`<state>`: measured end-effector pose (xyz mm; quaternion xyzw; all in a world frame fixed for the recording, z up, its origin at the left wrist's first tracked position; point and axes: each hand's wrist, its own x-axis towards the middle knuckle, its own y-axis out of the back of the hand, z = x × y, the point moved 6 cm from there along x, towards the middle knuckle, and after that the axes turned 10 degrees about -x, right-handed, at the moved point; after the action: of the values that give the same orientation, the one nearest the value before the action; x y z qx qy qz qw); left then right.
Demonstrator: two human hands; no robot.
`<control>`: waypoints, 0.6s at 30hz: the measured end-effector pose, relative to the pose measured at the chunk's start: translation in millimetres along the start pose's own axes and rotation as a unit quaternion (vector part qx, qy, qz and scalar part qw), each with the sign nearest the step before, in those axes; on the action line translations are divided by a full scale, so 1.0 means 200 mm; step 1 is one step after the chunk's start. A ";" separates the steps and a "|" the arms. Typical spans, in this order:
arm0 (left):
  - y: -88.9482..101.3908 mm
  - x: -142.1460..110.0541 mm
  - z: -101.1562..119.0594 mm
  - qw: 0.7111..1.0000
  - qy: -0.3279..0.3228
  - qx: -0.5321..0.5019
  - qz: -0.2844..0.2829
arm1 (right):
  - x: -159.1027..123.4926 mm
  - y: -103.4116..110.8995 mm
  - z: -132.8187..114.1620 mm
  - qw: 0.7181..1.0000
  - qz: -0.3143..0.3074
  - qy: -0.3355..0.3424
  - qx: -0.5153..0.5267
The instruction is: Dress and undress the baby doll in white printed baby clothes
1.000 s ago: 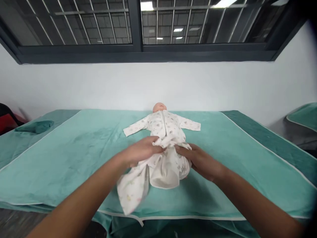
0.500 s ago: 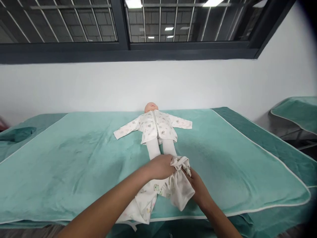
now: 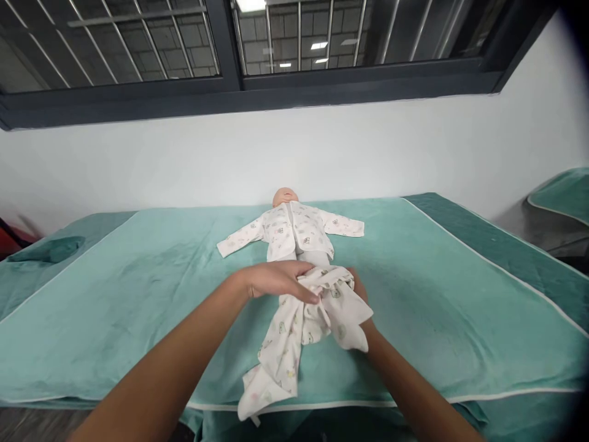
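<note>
A baby doll lies on its back with its head toward the wall, in a white printed jacket with both sleeves spread. White baby trousers with small prints are bunched over its lower legs, one trouser leg trailing toward the bed's front edge. My left hand grips the bunched cloth from the left, thumb across the top and the other fingers partly behind the fabric. On the other side, my right hand holds the gathered trouser leg; most of its fingers are hidden by cloth. The doll's feet are covered.
A green plush cover with white piping spreads over the bed. Behind it rises a white wall under a dark-framed barred window. Another green padded surface stands at the right, and a red object shows at far left.
Both hands have moved up the doll's legs toward the jacket, carrying the bunched trousers with them. The loose trouser leg is drawn farther onto the bed. The view has tilted slightly.
</note>
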<state>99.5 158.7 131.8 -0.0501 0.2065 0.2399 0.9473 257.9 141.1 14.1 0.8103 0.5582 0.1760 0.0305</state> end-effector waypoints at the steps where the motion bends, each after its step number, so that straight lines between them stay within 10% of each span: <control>1: 0.04 0.01 0.02 1.000 0.002 0.028 0.007 | 0.03 -0.01 0.00 1.000 0.009 0.002 0.006; 8: 0.18 0.09 0.16 0.943 -0.064 0.270 0.184 | 0.19 -0.03 -0.06 0.999 0.018 0.022 0.024; 14: 0.03 0.09 0.08 0.951 -0.042 0.288 0.102 | 0.14 -0.02 -0.02 0.988 0.006 -0.070 0.137; 18: 0.05 0.11 0.03 0.941 -0.059 0.272 0.192 | 0.11 -0.03 0.02 0.971 -0.026 -0.124 0.201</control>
<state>115.0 178.4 127.2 0.2644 0.2134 0.3547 0.8710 260.1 163.6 13.5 0.8006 0.5948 -0.0427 -0.0593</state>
